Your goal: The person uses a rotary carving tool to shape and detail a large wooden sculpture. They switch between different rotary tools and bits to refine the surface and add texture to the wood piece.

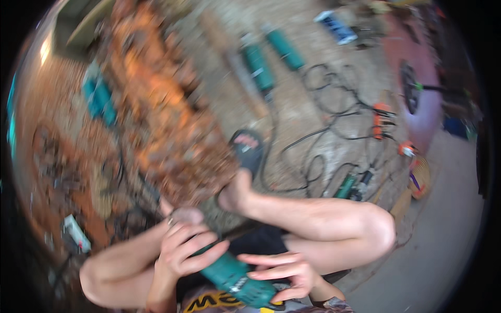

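A green handheld power grinder lies across my lap, pointing up to the left. My left hand is closed around its front end, hiding the tip. On its rear end rests my right hand, fingers along the upper side and thumb near the back. Just beyond my left hand stands a long, rough carved piece of wood, orange-brown and heavily textured. It reaches from between my feet to the far left, and motion blur smears its details.
Several green power tools lie on the floor beyond my sandalled foot. Black cords tangle toward an orange power strip at the right. A blue-and-white packet lies far off. Wood chips cover the left floor.
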A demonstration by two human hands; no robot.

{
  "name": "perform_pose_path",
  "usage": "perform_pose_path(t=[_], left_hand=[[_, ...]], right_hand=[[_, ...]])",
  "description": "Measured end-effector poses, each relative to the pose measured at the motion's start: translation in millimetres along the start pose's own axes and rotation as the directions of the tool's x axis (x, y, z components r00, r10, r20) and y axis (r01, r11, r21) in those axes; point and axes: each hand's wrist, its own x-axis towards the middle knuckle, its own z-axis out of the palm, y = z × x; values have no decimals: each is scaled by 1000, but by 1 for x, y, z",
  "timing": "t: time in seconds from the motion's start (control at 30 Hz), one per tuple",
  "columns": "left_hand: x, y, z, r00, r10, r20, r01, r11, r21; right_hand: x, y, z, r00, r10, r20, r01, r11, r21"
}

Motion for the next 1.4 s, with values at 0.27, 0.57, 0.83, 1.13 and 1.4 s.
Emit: perform_pose_path(t=[0.27, 0.57, 0.83, 1.13, 1.4], left_hand=[[-11, 13, -22, 999, 12, -36, -12, 1000, 11], [-33, 4, -87, 1000, -20, -18, 24, 972, 234], [-52, -112, -265, 907, -327, 264, 29, 675, 737], [-79, -289, -331, 687, -719, 102, 148, 277, 949], [-98, -379, -255, 711, -669, 219, 102, 405, 908]], right_hand=[[10, 15, 20, 971, -219, 97, 217, 976, 29], [11, 10, 12, 989, -87, -117, 58, 970, -235], [19, 21, 18, 962, -32, -270, -89, 902, -422], [22, 25, 16, 895, 56, -443, -232, 906, -354], [48, 37, 12, 884, 187, -428, -356, 862, -360]])
